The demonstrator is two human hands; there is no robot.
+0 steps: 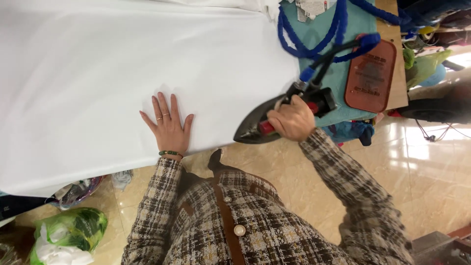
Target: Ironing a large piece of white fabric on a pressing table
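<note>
Left hand (168, 128): flat, fingers spread wide, palm down on the white cloth, near its front edge; likely pinning the fabric taut so it does not creep. Holds nothing.

White cloth (122, 73): largest item, spread smooth over the board, front edge hanging toward the person.

Ironing board (355, 29): teal cover bare at the right end, beyond the cloth.

Right hand (293, 120): closed around the red handle of the iron, wrist bent outward, presumably to steer.

Iron (255, 126): dark, sole down at the cloth's right front corner, partly over the edge. Long axis runs lower left to upper right; pointed nose aims lower left, heel toward the board's right end.

Blue hose (314, 46): looped over the teal cover, running to the iron's heel with a black cord.

Brown rest pad (371, 76): rounded oblong at the board's right end, just beyond the iron's heel.

Green bracelet (169, 153): on the left wrist.
</note>
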